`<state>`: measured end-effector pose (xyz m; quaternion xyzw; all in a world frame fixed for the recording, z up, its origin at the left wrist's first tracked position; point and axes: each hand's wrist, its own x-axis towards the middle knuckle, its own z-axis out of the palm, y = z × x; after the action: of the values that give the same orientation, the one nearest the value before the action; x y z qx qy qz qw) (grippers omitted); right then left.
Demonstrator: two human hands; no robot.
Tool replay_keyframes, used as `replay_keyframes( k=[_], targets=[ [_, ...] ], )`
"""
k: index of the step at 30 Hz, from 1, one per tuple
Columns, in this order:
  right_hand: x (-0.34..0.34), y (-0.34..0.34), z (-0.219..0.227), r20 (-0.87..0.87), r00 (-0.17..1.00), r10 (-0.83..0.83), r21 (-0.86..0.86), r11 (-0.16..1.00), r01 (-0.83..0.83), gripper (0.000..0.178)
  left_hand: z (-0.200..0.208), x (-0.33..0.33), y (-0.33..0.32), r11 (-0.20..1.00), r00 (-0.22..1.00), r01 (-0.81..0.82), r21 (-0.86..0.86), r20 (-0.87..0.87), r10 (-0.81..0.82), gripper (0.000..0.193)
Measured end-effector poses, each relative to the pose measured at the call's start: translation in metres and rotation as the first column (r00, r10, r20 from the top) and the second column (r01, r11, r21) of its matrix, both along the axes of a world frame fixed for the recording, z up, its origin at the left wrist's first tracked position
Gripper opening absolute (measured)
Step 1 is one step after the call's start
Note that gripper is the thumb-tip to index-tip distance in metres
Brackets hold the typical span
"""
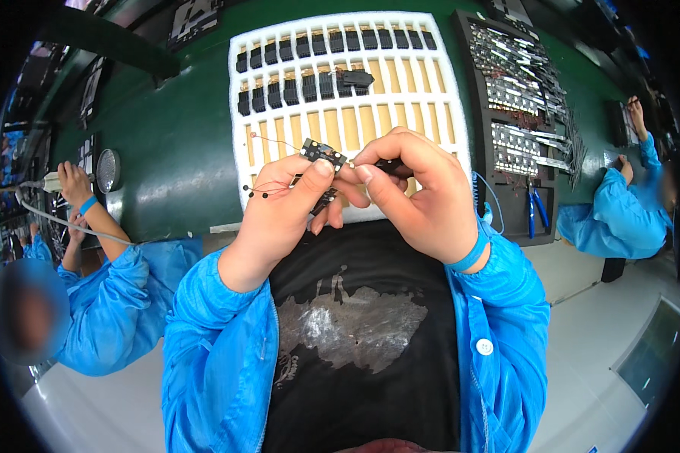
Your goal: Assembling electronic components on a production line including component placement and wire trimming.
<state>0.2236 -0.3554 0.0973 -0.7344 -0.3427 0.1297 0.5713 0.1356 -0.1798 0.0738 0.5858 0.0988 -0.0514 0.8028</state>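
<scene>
My left hand pinches a small black circuit board between thumb and fingers. Thin red wires with small round ends trail from it to the left. A second dark piece shows below that thumb, between the fingers. The fingertips of my right hand meet the board's right end. Tucked in the right fingers is a small black part, mostly hidden. Both hands are over the near edge of a white foam tray. Its far two rows hold black rectangular units, with one black unit lying crosswise.
At right, a dark tray carries circuit boards with wires; blue-handled pliers lie at its near end. A blue coiled cord runs beside the foam tray. Co-workers in blue sit left and right at the green table.
</scene>
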Motion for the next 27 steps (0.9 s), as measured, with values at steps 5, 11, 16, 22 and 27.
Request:
replay_keyframes(
  k=[5,11,16,22,27],
  targets=[
    [-0.006,0.006,-0.008,0.117,0.991,-0.062,0.044,0.997,0.057,0.007,-0.009,-0.006,0.001,1.0,0.999,-0.011,-0.022,0.033,0.011,0.036],
    [-0.011,0.011,-0.011,0.251,0.963,-0.094,0.025,0.996,0.091,0.012,-0.01,-0.008,-0.003,0.999,0.997,-0.05,-0.005,0.055,0.051,0.038],
    [-0.014,0.012,-0.014,0.241,0.963,-0.124,0.041,0.992,0.118,0.012,-0.011,-0.009,-0.004,0.998,0.998,-0.058,0.011,0.039,0.057,0.039],
    [-0.013,0.009,-0.011,0.251,0.963,-0.098,0.009,0.995,0.099,0.009,-0.008,-0.009,-0.008,0.997,0.997,-0.064,0.048,0.053,0.062,0.041],
    [-0.013,0.012,-0.016,0.398,0.907,-0.139,0.046,0.99,0.132,0.014,-0.012,-0.01,-0.009,0.995,0.992,-0.092,0.047,0.096,0.087,0.042]
  ],
)
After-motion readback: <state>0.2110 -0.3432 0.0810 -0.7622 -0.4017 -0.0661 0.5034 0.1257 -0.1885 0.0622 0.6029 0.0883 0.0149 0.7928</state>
